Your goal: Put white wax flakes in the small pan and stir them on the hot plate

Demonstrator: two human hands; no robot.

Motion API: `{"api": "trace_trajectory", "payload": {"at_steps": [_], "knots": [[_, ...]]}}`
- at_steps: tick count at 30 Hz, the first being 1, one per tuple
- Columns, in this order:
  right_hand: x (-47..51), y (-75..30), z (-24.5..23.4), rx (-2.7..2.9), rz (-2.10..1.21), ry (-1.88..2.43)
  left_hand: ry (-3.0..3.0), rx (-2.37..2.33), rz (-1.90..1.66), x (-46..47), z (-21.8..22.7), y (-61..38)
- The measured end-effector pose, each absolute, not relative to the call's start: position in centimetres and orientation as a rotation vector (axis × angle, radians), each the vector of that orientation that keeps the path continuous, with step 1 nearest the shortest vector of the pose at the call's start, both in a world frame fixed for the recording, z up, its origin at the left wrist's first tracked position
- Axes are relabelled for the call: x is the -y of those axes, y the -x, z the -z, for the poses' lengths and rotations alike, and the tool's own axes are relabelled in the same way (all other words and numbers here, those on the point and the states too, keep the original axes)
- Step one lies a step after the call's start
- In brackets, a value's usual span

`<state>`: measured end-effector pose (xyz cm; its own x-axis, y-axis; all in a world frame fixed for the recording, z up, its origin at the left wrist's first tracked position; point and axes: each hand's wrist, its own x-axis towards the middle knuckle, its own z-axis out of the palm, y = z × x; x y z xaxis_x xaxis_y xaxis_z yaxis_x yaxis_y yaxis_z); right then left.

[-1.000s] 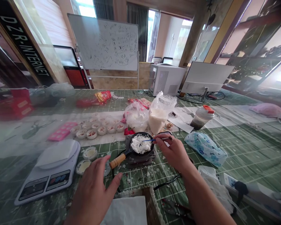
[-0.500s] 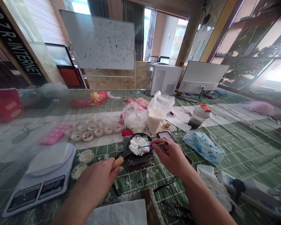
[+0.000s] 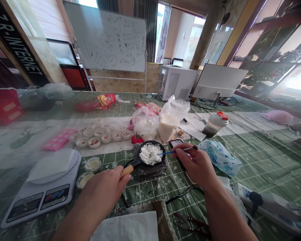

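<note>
My left hand (image 3: 111, 184) is closed round the wooden handle (image 3: 127, 170) of a small black frying pan (image 3: 165, 149). White crumbly flakes (image 3: 150, 154) fill the pan, which sits over a dark hot plate (image 3: 150, 170). A thin stick with a blue shaft (image 3: 168, 152) is pinched in my right hand (image 3: 194, 162), its tip among the flakes at the pan's right side. Beyond the pan stand a plastic bag of white material (image 3: 145, 124) and a clear bag of cream-coloured grains (image 3: 167, 127). A phone (image 3: 177, 144) lies beside the pan, partly hidden by my right hand.
To the left are a kitchen scale (image 3: 45, 180), several small filled cups (image 3: 94, 142) and a pink mould (image 3: 59, 139). On the right lie a tissue pack (image 3: 220, 157), a shaker bottle (image 3: 215, 124) and a power strip (image 3: 271, 204). Red-handled pliers (image 3: 190, 222) lie in front, near a black cable (image 3: 183, 193).
My right hand has moved right with the stick, drawing its tip from the middle of the flakes towards the pan's right side. My left hand keeps its hold on the handle.
</note>
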<state>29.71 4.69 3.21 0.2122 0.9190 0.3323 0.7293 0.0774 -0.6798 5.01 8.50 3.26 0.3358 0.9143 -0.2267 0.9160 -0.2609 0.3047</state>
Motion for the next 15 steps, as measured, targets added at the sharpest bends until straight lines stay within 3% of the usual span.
{"api": "trace_trajectory", "payload": {"at_steps": [15], "knots": [[-4.45, -29.56, -3.47, 1.594, -0.354, 1.695, -2.233, -1.588, -0.016, -8.36, -3.56, -5.09]]}}
